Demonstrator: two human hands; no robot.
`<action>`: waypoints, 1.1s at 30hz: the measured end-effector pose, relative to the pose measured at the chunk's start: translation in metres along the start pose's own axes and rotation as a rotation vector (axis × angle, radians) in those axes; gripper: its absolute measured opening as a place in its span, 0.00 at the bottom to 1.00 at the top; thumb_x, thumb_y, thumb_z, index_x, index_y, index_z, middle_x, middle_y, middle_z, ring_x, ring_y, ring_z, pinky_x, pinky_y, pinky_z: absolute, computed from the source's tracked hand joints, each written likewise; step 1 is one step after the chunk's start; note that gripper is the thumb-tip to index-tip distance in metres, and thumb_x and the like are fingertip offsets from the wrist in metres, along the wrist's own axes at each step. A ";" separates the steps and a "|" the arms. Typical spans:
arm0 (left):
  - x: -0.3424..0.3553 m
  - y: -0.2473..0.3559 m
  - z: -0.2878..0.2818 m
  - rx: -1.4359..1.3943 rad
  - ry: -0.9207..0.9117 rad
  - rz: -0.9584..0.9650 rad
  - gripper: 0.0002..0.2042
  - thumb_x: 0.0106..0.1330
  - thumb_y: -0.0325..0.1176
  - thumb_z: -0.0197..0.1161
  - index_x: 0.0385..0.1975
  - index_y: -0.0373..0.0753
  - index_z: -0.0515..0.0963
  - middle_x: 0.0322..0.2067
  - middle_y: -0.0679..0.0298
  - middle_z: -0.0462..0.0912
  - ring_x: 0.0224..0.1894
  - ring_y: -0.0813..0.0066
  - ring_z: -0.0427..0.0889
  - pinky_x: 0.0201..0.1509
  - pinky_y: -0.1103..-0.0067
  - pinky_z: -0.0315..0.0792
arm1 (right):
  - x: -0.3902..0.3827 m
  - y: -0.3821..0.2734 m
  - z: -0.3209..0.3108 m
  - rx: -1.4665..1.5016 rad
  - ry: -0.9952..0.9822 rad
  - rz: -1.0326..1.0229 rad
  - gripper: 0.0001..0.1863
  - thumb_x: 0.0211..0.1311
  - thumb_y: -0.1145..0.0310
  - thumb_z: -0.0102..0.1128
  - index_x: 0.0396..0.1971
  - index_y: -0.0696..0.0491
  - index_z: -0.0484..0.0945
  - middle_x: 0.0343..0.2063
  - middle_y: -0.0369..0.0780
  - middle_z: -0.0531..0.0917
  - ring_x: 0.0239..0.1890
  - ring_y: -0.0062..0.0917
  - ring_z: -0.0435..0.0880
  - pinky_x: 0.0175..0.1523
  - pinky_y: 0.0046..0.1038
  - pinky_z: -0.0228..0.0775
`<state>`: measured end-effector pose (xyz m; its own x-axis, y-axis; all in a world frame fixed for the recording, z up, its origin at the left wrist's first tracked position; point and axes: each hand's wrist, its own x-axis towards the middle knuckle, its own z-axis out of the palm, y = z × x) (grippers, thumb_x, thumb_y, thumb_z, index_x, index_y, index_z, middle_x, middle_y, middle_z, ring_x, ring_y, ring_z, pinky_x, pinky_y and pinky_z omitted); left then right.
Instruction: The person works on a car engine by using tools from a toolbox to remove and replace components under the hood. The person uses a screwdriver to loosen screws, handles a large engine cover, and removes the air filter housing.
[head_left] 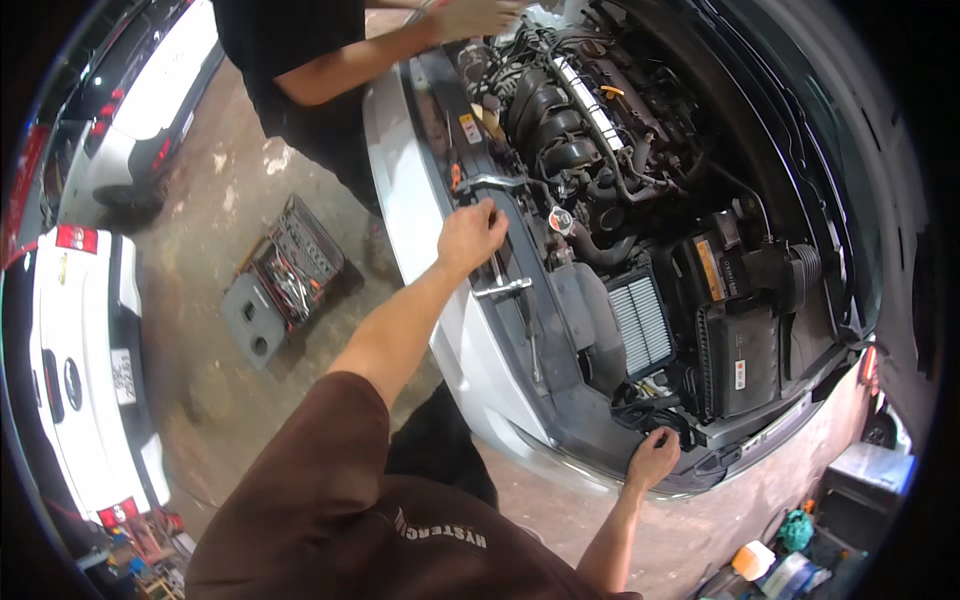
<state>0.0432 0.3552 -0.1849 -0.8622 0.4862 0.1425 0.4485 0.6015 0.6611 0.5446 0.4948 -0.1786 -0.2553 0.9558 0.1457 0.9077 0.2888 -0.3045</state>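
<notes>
My left hand [472,237] is over the front panel of a silver car's open engine bay, its fingers curled. A chrome T-handle wrench [503,288] lies on the panel beside it; part of the shaft runs under my hand, so I cannot see whether I grip it. Just beyond is another silver tool [490,182]. At the near front corner my right hand [655,458] has its fingers pinched beside black parts [648,412]; what they hold is hidden. A pleated air filter [640,325] sits between my hands, left of a black ribbed housing [740,360].
Across the bumper [410,210] a co-worker's arm [400,58] reaches toward the engine [560,120]. A thin tool with an orange handle [456,178] lies on the panel. An open tool case [290,280] is on the floor. A white vehicle [95,370] stands at left.
</notes>
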 end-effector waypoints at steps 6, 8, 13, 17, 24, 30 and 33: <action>-0.003 0.003 -0.003 -0.124 0.003 0.034 0.14 0.65 0.45 0.60 0.31 0.39 0.82 0.29 0.48 0.86 0.37 0.43 0.87 0.43 0.53 0.78 | -0.006 0.002 -0.003 -0.063 -0.051 -0.021 0.16 0.72 0.62 0.56 0.43 0.60 0.84 0.44 0.51 0.87 0.48 0.49 0.84 0.56 0.46 0.72; -0.008 -0.015 -0.017 -0.199 0.083 0.018 0.14 0.66 0.44 0.60 0.31 0.38 0.81 0.30 0.47 0.86 0.37 0.42 0.86 0.42 0.53 0.78 | -0.012 -0.006 0.004 -0.107 -0.102 -0.018 0.19 0.73 0.59 0.55 0.45 0.60 0.84 0.46 0.51 0.87 0.50 0.49 0.84 0.56 0.47 0.72; -0.086 -0.033 -0.073 -0.552 0.373 -0.021 0.09 0.69 0.35 0.61 0.33 0.35 0.77 0.33 0.52 0.80 0.38 0.47 0.83 0.45 0.59 0.77 | -0.006 0.011 0.010 -0.193 -0.079 -0.014 0.22 0.72 0.53 0.52 0.50 0.56 0.84 0.50 0.49 0.87 0.52 0.49 0.84 0.58 0.47 0.72; -0.243 -0.189 -0.132 -0.194 -0.247 -0.274 0.16 0.70 0.40 0.60 0.53 0.40 0.78 0.55 0.50 0.80 0.61 0.49 0.79 0.64 0.59 0.75 | 0.001 0.032 0.013 -0.182 -0.034 -0.042 0.25 0.71 0.53 0.58 0.53 0.61 0.81 0.50 0.54 0.83 0.53 0.50 0.83 0.61 0.46 0.71; -0.680 -0.537 -0.342 0.369 -0.665 -1.430 0.19 0.75 0.41 0.54 0.52 0.38 0.87 0.57 0.48 0.85 0.61 0.48 0.84 0.66 0.59 0.76 | -0.057 0.035 0.004 -0.453 0.296 0.225 0.30 0.71 0.43 0.58 0.51 0.58 0.80 0.47 0.56 0.85 0.46 0.53 0.86 0.52 0.53 0.79; -0.720 -0.693 -0.397 0.597 -0.542 -1.625 0.17 0.70 0.39 0.57 0.48 0.35 0.88 0.54 0.43 0.86 0.59 0.44 0.84 0.63 0.59 0.78 | -0.300 -0.133 0.038 -0.354 -0.658 0.782 0.24 0.71 0.50 0.57 0.50 0.58 0.79 0.39 0.54 0.86 0.36 0.48 0.87 0.41 0.49 0.81; -0.575 -0.765 -0.364 0.166 -0.599 -1.531 0.20 0.71 0.41 0.57 0.53 0.33 0.83 0.52 0.41 0.85 0.57 0.42 0.84 0.61 0.56 0.77 | -0.376 -0.221 0.066 -0.294 -1.122 0.868 0.22 0.71 0.54 0.57 0.50 0.58 0.78 0.35 0.54 0.87 0.31 0.45 0.88 0.35 0.46 0.82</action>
<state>0.1098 -0.6153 -0.5042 -0.3097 -0.4481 -0.8386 -0.6253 0.7604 -0.1754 0.4178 0.0753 -0.2286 0.4042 0.3986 -0.8233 0.9082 -0.2818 0.3094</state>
